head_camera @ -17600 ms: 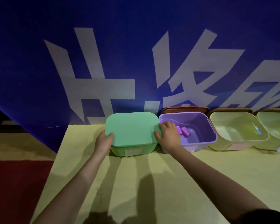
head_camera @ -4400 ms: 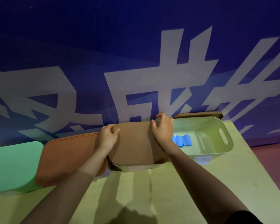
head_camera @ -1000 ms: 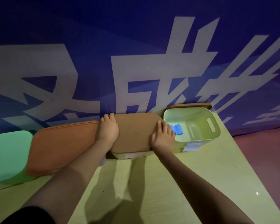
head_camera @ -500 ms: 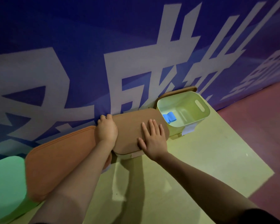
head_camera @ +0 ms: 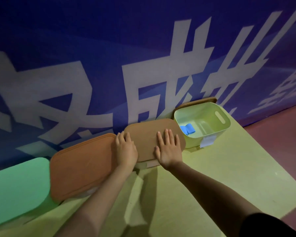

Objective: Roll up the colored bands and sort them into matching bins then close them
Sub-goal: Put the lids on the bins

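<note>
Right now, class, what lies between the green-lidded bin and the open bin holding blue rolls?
In the head view, two closed bins: an orange-brown lid, then a brown lid under both hands, left hand and right hand.

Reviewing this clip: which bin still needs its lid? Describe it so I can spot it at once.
Follow the row of bins along the blue banner wall to its right end. The last one, the pale green bin, sits right of the brown lid both hands press. It alone is open, with rolled blue bands inside and its own lid propped behind.
</note>
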The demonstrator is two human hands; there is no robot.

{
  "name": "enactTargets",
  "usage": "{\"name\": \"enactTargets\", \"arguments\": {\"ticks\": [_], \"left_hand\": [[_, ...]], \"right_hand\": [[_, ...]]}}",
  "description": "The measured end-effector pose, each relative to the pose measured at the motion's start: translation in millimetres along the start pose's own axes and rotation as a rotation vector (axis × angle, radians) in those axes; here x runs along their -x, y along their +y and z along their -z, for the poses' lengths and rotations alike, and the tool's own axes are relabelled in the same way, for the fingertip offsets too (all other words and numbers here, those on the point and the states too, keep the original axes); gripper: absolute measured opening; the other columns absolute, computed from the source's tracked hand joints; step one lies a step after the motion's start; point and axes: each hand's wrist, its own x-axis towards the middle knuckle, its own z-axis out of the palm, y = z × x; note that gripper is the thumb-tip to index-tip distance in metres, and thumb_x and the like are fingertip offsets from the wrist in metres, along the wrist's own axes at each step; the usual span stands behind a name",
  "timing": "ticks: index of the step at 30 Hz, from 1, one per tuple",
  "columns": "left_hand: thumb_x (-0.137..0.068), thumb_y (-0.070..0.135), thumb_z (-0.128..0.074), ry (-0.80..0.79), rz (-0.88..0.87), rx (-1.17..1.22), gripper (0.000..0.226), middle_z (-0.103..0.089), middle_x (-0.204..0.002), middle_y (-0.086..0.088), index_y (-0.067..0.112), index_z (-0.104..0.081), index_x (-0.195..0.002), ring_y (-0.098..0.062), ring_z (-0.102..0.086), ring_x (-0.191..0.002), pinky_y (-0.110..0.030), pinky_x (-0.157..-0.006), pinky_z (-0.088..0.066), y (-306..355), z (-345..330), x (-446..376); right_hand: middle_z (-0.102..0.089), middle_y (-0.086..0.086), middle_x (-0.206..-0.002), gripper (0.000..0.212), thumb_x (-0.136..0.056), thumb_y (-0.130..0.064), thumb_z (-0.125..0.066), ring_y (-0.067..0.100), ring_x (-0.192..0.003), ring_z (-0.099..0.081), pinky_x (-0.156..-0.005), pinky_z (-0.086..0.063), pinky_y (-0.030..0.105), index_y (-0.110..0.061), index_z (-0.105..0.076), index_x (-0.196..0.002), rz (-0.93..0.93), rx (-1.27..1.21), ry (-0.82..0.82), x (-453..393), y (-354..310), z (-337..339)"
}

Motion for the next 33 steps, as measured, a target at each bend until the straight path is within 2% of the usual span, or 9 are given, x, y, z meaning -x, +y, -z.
{"name": "enactTargets", "arguments": {"ticks": [3,5,11,13,16,19,25,30,33], "left_hand": [[-0.085,0.004,-0.06,0.184,0.112,0.198,0.021,-0.056,-0.11,-0.013,0.007,-0.064,-0.106,-0.032,-0.049,-0.104,-0.038,-0.091,-0.039,18,1,56],[-0.089,0.01,-0.059,0.229,0.326,0.366,0.004,-0.054,-0.099,-0.01,0.009,-0.06,-0.093,-0.029,-0.049,-0.097,-0.034,-0.08,-0.037,35,-1,82],[-0.096,0.031,-0.052,0.315,0.799,0.669,0.039,-0.061,-0.075,-0.017,0.0,-0.062,-0.073,-0.034,-0.059,-0.076,-0.031,-0.058,-0.032,72,-2,67],[-0.098,0.027,-0.049,0.304,0.934,0.749,0.036,-0.064,-0.086,-0.02,-0.002,-0.064,-0.082,-0.036,-0.062,-0.087,-0.03,-0.063,-0.035,81,-6,61],[-0.099,0.035,-0.047,0.224,1.101,0.847,0.045,-0.062,-0.117,-0.019,-0.004,-0.06,-0.117,-0.037,-0.058,-0.109,-0.035,-0.08,-0.043,83,-22,64],[-0.098,0.04,-0.046,0.234,1.059,0.905,0.054,-0.051,-0.138,-0.016,0.002,-0.047,-0.135,-0.034,-0.049,-0.124,-0.038,-0.097,-0.04,77,-28,65],[-0.1,0.046,-0.038,0.206,0.972,0.934,0.052,-0.047,-0.143,-0.008,0.014,-0.046,-0.139,-0.032,-0.044,-0.129,-0.042,-0.107,-0.036,52,-31,58],[-0.101,0.04,-0.039,0.367,1.027,0.99,0.048,-0.049,-0.142,-0.008,0.011,-0.049,-0.137,-0.029,-0.045,-0.129,-0.037,-0.106,-0.036,49,-42,52],[-0.102,0.037,-0.039,0.42,1.064,0.985,0.045,-0.051,-0.14,-0.009,0.009,-0.051,-0.135,-0.029,-0.046,-0.128,-0.036,-0.104,-0.037,52,-46,51]], "right_hand": [[-0.012,0.022,-0.158,0.077,-0.085,-0.047,0.001,0.035,-0.147,-0.004,-0.118,-0.006,0.053,-0.013,-0.012,-0.153,0.027,0.017,-0.062,1,2,2],[-0.009,0.022,-0.158,0.08,-0.083,-0.049,0.008,0.035,-0.147,-0.002,-0.118,-0.006,0.053,-0.013,-0.007,-0.153,0.057,0.03,-0.082,2,6,7],[-0.017,0.016,-0.157,0.075,-0.09,-0.064,-0.005,0.032,-0.145,-0.013,-0.112,-0.016,0.049,-0.024,-0.008,-0.153,0.295,0.106,-0.101,-8,46,16],[-0.016,0.014,-0.158,0.074,-0.091,-0.066,-0.009,0.031,-0.144,-0.013,-0.112,-0.015,0.047,-0.027,-0.008,-0.153,0.357,0.103,-0.112,-12,57,19],[-0.011,0.012,-0.16,0.071,-0.092,-0.067,-0.014,0.029,-0.145,-0.01,-0.114,-0.012,0.045,-0.031,-0.007,-0.153,0.409,0.08,-0.142,-15,67,22],[-0.006,0.01,-0.161,0.069,-0.094,-0.066,-0.019,0.028,-0.146,-0.008,-0.115,-0.009,0.045,-0.033,-0.006,-0.153,0.454,0.067,-0.177,-20,75,24],[-0.01,0.008,-0.161,0.098,-0.069,-0.078,0.024,0.026,-0.146,-0.012,-0.114,-0.01,0.042,-0.036,-0.007,-0.152,0.542,0.025,-0.131,-24,91,17],[-0.045,0.012,-0.145,0.065,-0.091,-0.065,-0.023,0.031,-0.129,-0.046,-0.101,-0.021,0.041,-0.031,-0.041,-0.144,0.535,-0.008,-0.002,-26,91,4],[-0.051,0.013,-0.14,0.062,-0.091,-0.063,-0.029,0.032,-0.125,-0.051,-0.099,-0.025,0.042,-0.029,-0.047,-0.14,0.553,-0.004,0.03,-26,91,-5]]}}
